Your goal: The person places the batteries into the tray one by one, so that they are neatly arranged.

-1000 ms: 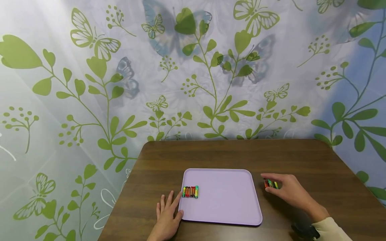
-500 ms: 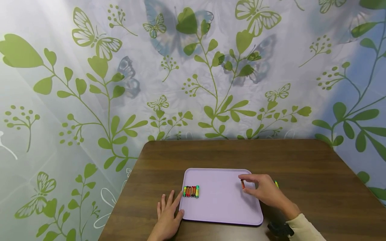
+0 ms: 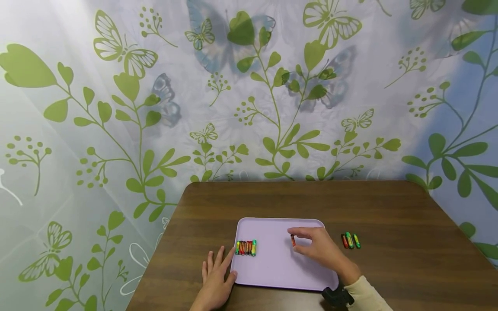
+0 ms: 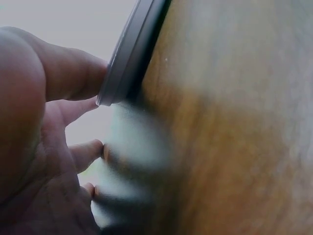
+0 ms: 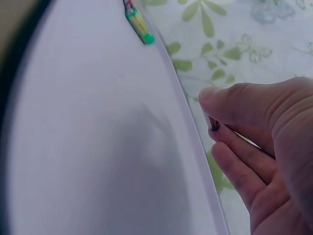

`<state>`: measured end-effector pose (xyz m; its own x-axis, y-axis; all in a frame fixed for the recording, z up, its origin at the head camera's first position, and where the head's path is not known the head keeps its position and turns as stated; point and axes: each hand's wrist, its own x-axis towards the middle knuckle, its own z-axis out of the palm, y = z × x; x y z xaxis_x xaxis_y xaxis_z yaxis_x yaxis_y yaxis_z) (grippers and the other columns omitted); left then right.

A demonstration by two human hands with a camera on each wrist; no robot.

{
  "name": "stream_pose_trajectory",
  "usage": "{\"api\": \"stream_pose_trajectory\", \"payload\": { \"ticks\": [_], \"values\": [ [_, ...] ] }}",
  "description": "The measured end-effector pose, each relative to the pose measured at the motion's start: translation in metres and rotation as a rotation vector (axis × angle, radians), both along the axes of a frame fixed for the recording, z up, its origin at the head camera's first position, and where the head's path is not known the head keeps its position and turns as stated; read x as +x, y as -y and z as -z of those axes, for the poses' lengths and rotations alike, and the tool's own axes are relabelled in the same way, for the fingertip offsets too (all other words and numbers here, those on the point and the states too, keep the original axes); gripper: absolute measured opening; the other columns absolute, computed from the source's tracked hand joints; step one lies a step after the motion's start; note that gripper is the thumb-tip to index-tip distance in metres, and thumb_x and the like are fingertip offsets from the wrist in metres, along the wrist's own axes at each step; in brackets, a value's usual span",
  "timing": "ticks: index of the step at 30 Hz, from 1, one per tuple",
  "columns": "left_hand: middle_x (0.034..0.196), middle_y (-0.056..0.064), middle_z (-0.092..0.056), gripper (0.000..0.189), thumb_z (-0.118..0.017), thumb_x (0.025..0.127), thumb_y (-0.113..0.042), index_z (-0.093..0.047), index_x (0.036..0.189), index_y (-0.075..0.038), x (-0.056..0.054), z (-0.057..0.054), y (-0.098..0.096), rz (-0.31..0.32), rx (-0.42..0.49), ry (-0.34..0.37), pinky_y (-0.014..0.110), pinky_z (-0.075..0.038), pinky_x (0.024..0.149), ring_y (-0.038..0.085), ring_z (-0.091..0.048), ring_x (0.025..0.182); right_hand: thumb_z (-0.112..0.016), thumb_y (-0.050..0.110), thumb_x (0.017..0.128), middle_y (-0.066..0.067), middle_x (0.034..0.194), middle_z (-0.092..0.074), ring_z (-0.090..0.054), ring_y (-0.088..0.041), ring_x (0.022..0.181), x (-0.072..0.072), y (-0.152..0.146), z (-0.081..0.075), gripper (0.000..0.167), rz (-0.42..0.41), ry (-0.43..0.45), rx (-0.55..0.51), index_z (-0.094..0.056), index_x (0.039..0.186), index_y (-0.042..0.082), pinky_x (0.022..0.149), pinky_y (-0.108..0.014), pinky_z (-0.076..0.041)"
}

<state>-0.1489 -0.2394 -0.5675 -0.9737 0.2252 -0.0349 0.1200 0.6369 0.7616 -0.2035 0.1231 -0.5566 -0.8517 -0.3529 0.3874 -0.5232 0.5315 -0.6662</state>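
Observation:
Above the right half of a lilac tray (image 3: 276,270), my right hand (image 3: 320,248) pinches a black and red battery (image 3: 293,240) between thumb and fingertips. In the right wrist view only one end of that battery (image 5: 213,122) shows past the thumb. My left hand (image 3: 215,278) rests at the tray's left edge, fingers spread; in the left wrist view its thumb (image 4: 78,73) touches the tray rim (image 4: 129,54). A row of several batteries (image 3: 246,248), green, red and black, lies side by side inside the tray by its left rim.
Three more batteries, a red and black one (image 3: 344,241) and two green ones, the larger (image 3: 349,240) in the middle, lie on the brown wooden table (image 3: 393,216) right of the tray. A leaf-patterned curtain (image 3: 249,86) hangs behind the table.
My right hand has moved left from the loose batteries to over the tray, carrying one black and red battery. The left hand and the row in the tray have stayed put.

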Motion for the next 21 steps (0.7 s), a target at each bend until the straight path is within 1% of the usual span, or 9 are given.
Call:
{"api": "stream_pose_trajectory", "payload": {
  "ticks": [3, 8, 12, 17, 21],
  "values": [
    [0.179, 0.030, -0.022, 0.065, -0.068, 0.105, -0.017, -0.048, 0.167, -0.021, 0.001, 0.000, 0.001, -0.003, 0.002, 0.003, 0.079, 0.015, 0.124, 0.063, 0.008, 0.163, -0.090, 0.004, 0.086, -0.009, 0.127, -0.082, -0.081, -0.033, 0.110, -0.002, 0.017, 0.003, 0.044, -0.011, 0.022, -0.016, -0.080, 0.128, 0.002, 0.099, -0.041, -0.065],
    [0.178, 0.031, -0.023, 0.065, -0.068, 0.105, -0.017, -0.049, 0.167, -0.021, 0.001, 0.001, 0.001, 0.000, 0.012, -0.002, 0.079, 0.014, 0.124, 0.064, 0.008, 0.163, -0.089, 0.005, 0.087, -0.006, 0.130, -0.081, -0.080, -0.035, 0.114, -0.003, 0.041, 0.004, 0.045, -0.015, 0.108, -0.044, -0.079, 0.131, 0.004, 0.102, -0.045, -0.064],
    [0.178, 0.031, -0.023, 0.065, -0.068, 0.105, -0.016, -0.049, 0.166, -0.020, 0.001, 0.002, 0.001, -0.003, 0.013, -0.003, 0.079, 0.014, 0.124, 0.064, 0.008, 0.163, -0.089, 0.004, 0.087, -0.006, 0.131, -0.081, -0.079, -0.034, 0.116, -0.002, 0.058, 0.006, 0.045, -0.018, 0.146, -0.068, -0.079, 0.131, 0.004, 0.103, -0.044, -0.063],
    [0.178, 0.031, -0.023, 0.065, -0.068, 0.104, -0.017, -0.049, 0.166, -0.019, 0.000, 0.002, 0.001, -0.004, 0.005, -0.007, 0.079, 0.014, 0.124, 0.064, 0.007, 0.163, -0.088, 0.003, 0.087, -0.006, 0.129, -0.081, -0.080, -0.033, 0.115, -0.004, 0.078, 0.007, 0.044, -0.041, 0.127, -0.086, -0.079, 0.130, 0.003, 0.103, -0.043, -0.063],
    [0.178, 0.032, -0.024, 0.065, -0.069, 0.104, -0.017, -0.049, 0.166, -0.018, 0.000, 0.002, 0.002, -0.001, 0.000, -0.014, 0.080, 0.013, 0.124, 0.065, 0.007, 0.163, -0.088, 0.001, 0.086, -0.007, 0.127, -0.082, -0.080, -0.030, 0.113, -0.007, 0.092, 0.010, 0.044, -0.044, 0.083, -0.055, -0.080, 0.129, 0.003, 0.100, -0.042, -0.064]
  ]
}}
